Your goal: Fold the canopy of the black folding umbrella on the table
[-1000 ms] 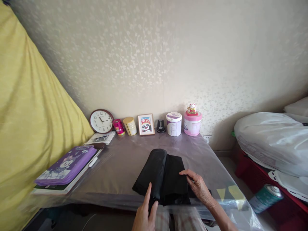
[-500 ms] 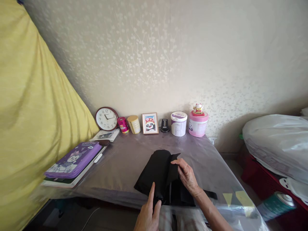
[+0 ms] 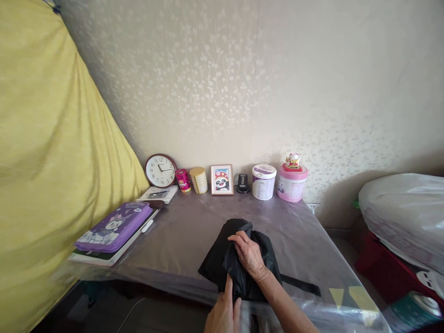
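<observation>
Soft black folded fabric [image 3: 217,259] is pinched by fingers of the left hand [image 3: 224,313] and right hand [image 3: 249,255]. Folds should be kept taut.

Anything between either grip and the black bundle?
Nothing visible. The right grip is on the upper layer of the black bundle; the left grip touches its near end. The picture frame stands beyond it, by the wall.
</observation>
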A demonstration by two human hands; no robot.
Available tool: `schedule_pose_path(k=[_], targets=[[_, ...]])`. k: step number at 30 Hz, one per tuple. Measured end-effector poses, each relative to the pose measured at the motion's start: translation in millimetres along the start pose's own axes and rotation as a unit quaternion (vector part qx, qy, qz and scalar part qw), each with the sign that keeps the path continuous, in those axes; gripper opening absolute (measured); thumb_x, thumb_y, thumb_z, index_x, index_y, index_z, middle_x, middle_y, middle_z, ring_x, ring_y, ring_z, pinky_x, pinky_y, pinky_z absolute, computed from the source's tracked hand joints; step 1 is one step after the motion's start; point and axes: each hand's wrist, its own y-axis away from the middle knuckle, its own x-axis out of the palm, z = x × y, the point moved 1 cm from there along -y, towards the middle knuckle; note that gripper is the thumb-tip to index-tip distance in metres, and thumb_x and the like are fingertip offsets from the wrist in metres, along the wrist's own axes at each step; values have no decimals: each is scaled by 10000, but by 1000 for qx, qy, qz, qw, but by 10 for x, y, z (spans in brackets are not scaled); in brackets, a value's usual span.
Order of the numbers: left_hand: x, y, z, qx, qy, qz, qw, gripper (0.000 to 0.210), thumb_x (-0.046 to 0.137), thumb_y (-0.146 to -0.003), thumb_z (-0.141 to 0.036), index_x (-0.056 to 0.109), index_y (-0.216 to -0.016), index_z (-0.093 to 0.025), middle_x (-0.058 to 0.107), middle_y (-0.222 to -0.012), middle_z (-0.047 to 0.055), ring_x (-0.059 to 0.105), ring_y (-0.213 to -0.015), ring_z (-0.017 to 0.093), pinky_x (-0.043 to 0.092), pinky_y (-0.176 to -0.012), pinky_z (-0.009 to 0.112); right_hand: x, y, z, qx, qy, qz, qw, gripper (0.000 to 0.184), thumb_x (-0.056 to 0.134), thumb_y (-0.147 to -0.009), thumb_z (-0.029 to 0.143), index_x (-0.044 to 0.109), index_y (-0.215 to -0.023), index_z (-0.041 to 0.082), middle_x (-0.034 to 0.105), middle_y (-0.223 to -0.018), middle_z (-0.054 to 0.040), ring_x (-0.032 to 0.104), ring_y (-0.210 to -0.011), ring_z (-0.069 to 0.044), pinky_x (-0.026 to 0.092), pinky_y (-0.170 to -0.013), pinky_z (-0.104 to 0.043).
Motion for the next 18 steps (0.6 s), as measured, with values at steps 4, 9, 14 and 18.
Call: schedule_pose_path(k=[4, 9, 14, 18], targets=[[-38, 36, -21, 2, 22, -27, 999, 646, 309, -884, -218, -6, -1436, -97, 414, -1390, 157, 620, -980, 188, 432, -813, 217, -5, -38, 14, -2, 40, 44, 998, 279, 330, -945, 197, 588, -1046, 231, 598, -979, -44, 621, -782, -128, 480, -706, -208], [-100, 88, -119, -18, -28, -4, 999, 675, 327, -877, -178, -69, -1415, -276, 572, -1187, 93, 648, -892, 201, 461, -728, 257, -41, -64, 37, -6, 63, 73, 995, 262, 341, -948, 197, 587, -1031, 231, 611, -951, -28, 624, -759, -125, 470, -669, -193], [-109, 64, -274, -47, -122, 25, 991, 754, 411, -846, -142, -51, -1388, -389, 542, -1093, 95, 659, -866, 248, 466, -680, 295, -61, -79, 46, -17, 84, 89, 992, 254, 366, -937, 177, 595, -1030, 234, 616, -928, -22, 624, -724, -116, 460, -627, -180], [-69, 7, -270, -62, -124, 36, 990, 703, 349, -868, -127, -34, -1388, -407, 541, -1089, 96, 664, -865, 235, 458, -678, 280, -59, -115, 67, -35, 87, 88, 992, 262, 361, -936, 180, 607, -1013, 224, 613, -893, -29, 616, -683, -111, 462, -601, -179]])
